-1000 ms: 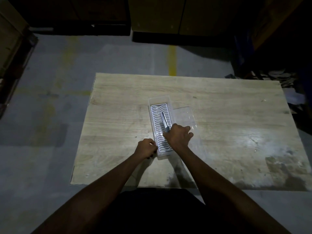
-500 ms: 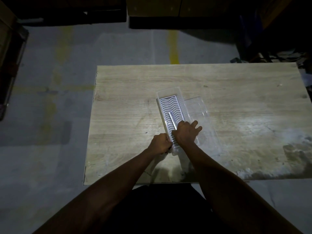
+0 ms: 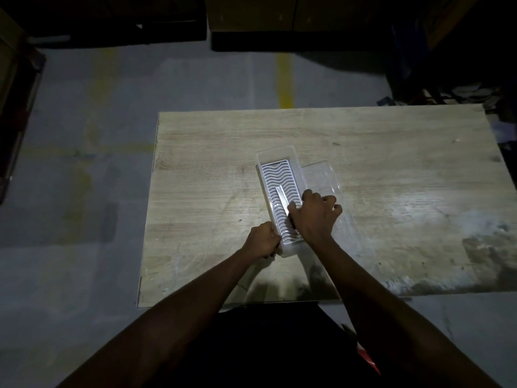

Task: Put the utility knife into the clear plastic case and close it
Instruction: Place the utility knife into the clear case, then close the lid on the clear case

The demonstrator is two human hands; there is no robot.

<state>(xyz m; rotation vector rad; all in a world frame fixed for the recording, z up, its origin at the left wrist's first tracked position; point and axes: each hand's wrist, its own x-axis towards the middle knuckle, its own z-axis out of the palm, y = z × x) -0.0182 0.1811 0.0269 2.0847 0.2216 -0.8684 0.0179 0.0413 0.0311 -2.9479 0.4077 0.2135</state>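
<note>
Nearest me, my two bare forearms reach out over the near edge of the wooden table [image 3: 391,169]. My left hand [image 3: 261,242] is curled into a closed grip against the near left corner of the clear plastic case [image 3: 275,158], pinching its wall there. Just beside it, my right hand [image 3: 314,215] lies over the near half of the case with the fingers bent down; the thumb side covers the handle end of the utility knife [image 3: 281,195], and I cannot tell from here whether the fingers actually clamp the handle or only press on it.

The knife sits inside the case, on the white wavy-ribbed insert [image 3: 272,175]. Only its far, silvery part shows, sticking out beyond my right hand. Its long axis runs along the length of the case, from near right to far left, with the exposed end pointing away from me and slightly left.

The case itself lies on the table at that same slant, near the middle. Its clear lid [image 3: 321,175] lies open flat on the table, along the right side of the case and partly under my right hand.
</note>
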